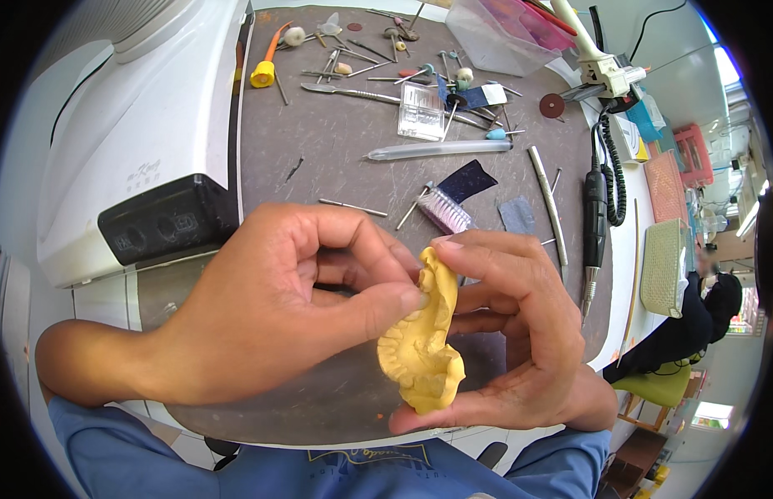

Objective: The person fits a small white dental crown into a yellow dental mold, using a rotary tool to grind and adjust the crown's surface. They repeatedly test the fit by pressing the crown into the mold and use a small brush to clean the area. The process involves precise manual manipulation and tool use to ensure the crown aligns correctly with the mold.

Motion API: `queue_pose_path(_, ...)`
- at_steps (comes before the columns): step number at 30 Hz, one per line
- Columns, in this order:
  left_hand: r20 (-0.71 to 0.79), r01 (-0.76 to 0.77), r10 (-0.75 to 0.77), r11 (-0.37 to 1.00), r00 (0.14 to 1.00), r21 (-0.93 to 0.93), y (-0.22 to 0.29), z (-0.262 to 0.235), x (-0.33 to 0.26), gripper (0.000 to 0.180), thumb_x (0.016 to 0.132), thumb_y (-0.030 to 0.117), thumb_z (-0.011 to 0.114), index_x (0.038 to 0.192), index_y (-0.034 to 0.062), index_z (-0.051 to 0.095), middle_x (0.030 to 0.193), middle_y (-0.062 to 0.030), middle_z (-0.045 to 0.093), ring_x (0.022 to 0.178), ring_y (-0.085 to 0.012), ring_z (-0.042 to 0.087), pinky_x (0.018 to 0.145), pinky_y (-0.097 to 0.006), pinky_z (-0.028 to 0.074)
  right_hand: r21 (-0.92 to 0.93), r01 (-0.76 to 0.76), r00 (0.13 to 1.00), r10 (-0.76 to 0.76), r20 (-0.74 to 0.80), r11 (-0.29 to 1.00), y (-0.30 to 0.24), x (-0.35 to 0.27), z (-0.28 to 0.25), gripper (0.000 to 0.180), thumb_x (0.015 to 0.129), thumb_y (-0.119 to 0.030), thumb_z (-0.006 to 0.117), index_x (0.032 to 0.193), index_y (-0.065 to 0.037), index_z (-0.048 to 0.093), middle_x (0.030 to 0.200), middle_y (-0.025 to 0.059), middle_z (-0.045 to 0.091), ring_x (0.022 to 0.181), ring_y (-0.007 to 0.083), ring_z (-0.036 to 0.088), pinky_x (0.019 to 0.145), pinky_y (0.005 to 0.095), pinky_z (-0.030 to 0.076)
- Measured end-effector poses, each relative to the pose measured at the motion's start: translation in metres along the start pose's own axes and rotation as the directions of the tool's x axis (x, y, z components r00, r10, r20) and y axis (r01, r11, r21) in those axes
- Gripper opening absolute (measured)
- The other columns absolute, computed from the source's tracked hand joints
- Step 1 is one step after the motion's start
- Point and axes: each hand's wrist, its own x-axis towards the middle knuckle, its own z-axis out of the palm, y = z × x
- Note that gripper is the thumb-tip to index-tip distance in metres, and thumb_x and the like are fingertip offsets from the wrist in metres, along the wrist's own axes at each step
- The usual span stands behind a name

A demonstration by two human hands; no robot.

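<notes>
A yellow plaster dental cast [432,353] is held up over the near part of the bench, tilted so its tooth row faces left. My right hand [520,333] grips it from the right, fingertips on the upper end and thumb under the lower end. At the upper left of the tooth row, my left hand [295,303] is closed in a pinch, thumb and fingertips against the cast. Whatever may be between those fingertips is hidden. Beyond the hands lie a small bristle brush head [446,209] and a thin metal rod [353,207].
Burs and polishing bits [395,37] lie scattered at the back, near a clear plastic box [421,111] and a translucent pen-shaped tool [441,150]. A black handpiece [595,208] with a coiled cord stands at right. A white machine [153,158] fills the left.
</notes>
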Motion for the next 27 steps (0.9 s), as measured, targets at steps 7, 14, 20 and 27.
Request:
queue_pose_path(7, 0.018, -0.029, 0.028, 0.998, 0.999, 0.052, -0.002, -0.003, 0.001, 0.007, 0.088, 0.001, 0.068, 0.089, -0.0041, 0.062, 0.105, -0.0125, 0.062, 0.096, -0.013, 0.06, 0.087, -0.027, 0.05, -0.004, -0.005, 1.0, 0.005, -0.003, 1.0, -0.001, 0.0, 0.001, 0.102, 0.054, -0.021, 0.097, 0.137, 0.004, 0.042, 0.131, 0.0179, 0.042, 0.114, 0.0257, 0.061, 0.09, 0.0374, 0.059)
queue_pose_path(14, 0.023, -0.028, 0.027, 0.999, 0.999, 0.037, -0.002, -0.003, 0.0, 0.008, 0.089, 0.002, 0.068, 0.091, -0.0036, 0.061, 0.102, -0.0102, 0.062, 0.095, -0.0119, 0.06, 0.086, -0.026, 0.05, -0.02, 0.0, 1.0, 0.0, -0.003, 1.0, 0.0, 0.0, -0.001, 0.103, 0.054, -0.023, 0.097, 0.137, 0.005, 0.042, 0.132, 0.0185, 0.042, 0.112, 0.0261, 0.062, 0.089, 0.0371, 0.059)
queue_pose_path(20, 0.005, -0.017, 0.017, 0.999, 1.0, -0.037, 0.0, -0.002, 0.0, 0.018, 0.094, 0.004, 0.061, 0.11, -0.0026, 0.056, 0.106, -0.0084, 0.061, 0.095, -0.0108, 0.06, 0.083, -0.025, 0.052, 0.072, -0.019, 1.0, 0.021, -0.022, 0.997, -0.002, 0.0, -0.002, 0.102, 0.058, -0.018, 0.096, 0.139, 0.006, 0.039, 0.136, 0.0213, 0.042, 0.115, 0.0267, 0.06, 0.093, 0.0359, 0.056)
queue_pose_path(27, 0.044, -0.152, 0.156, 0.985, 0.987, -0.077, -0.006, -0.004, 0.004, 0.046, 0.096, 0.008, 0.058, 0.139, 0.0014, 0.045, 0.122, -0.0083, 0.058, 0.097, -0.01, 0.061, 0.081, -0.024, 0.054, 0.424, -0.192, 0.972, 0.233, -0.045, 0.885, -0.005, 0.0, -0.012, 0.07, 0.087, -0.02, 0.07, 0.139, 0.012, 0.037, 0.138, 0.0226, 0.048, 0.117, 0.0262, 0.06, 0.093, 0.0356, 0.054)
